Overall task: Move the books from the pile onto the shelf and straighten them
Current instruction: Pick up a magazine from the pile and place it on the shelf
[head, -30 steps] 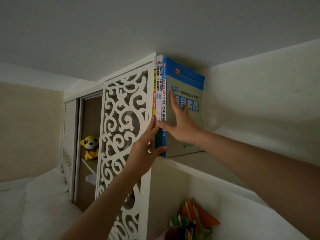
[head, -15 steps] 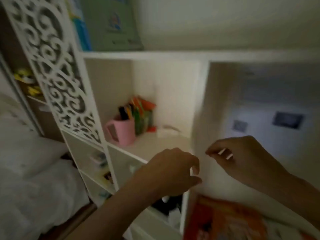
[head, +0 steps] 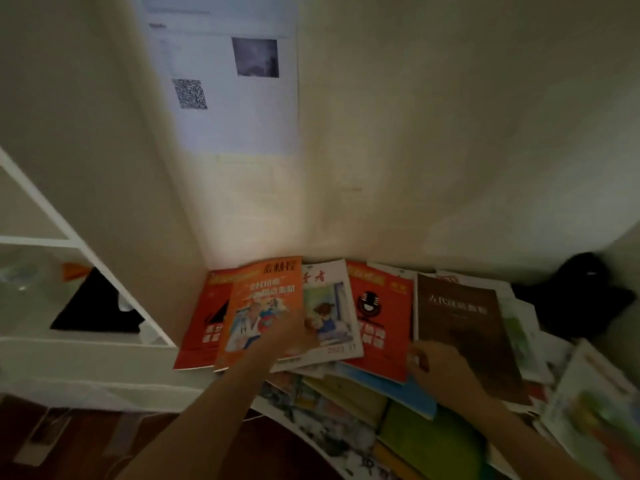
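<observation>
Books (head: pixel 349 327) in pile, left hand (head: pixel 294 336) on them, right hand (head: pixel 438 367) curled.

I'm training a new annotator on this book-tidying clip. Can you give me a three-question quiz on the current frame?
1. True or false: the left hand lies on the orange magazine.
2. Which book is the right hand nearest? A. brown book B. green book C. yellow book
3. Fill in: a sheet with a QR code hangs on the ____.

Key: 1 true; 2 A; 3 wall
</observation>
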Motion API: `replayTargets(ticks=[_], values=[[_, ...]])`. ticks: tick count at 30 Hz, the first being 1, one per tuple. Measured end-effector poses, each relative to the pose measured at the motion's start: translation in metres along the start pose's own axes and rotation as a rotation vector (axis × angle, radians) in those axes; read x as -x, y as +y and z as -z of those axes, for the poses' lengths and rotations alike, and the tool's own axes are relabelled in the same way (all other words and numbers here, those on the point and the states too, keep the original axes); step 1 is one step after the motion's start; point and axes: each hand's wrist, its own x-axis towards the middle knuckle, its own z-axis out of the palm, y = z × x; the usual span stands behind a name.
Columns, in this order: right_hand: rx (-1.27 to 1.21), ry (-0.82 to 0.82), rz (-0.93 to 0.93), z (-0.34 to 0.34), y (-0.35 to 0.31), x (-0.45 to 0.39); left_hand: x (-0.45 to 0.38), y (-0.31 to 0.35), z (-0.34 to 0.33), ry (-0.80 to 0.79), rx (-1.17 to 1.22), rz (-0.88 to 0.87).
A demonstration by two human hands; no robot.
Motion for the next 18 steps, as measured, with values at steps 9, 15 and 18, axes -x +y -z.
replayTargets(ticks=[9,15,18], values=[[-0.320,0.028,0.009,-0.032,-0.075,-0.048,-0.038,-0.107,0.013,0.119,0.443,0.463],[-0.514,0.084,-0.251,-0.051,-0.093,-0.090,-0.052,-0.129,0.015,0.198,0.664,0.473],[-0.469,0.044,-0.299,-0.059,-0.095,-0.100,-0.057,-0.152,0.009,0.187,0.860,0.375]])
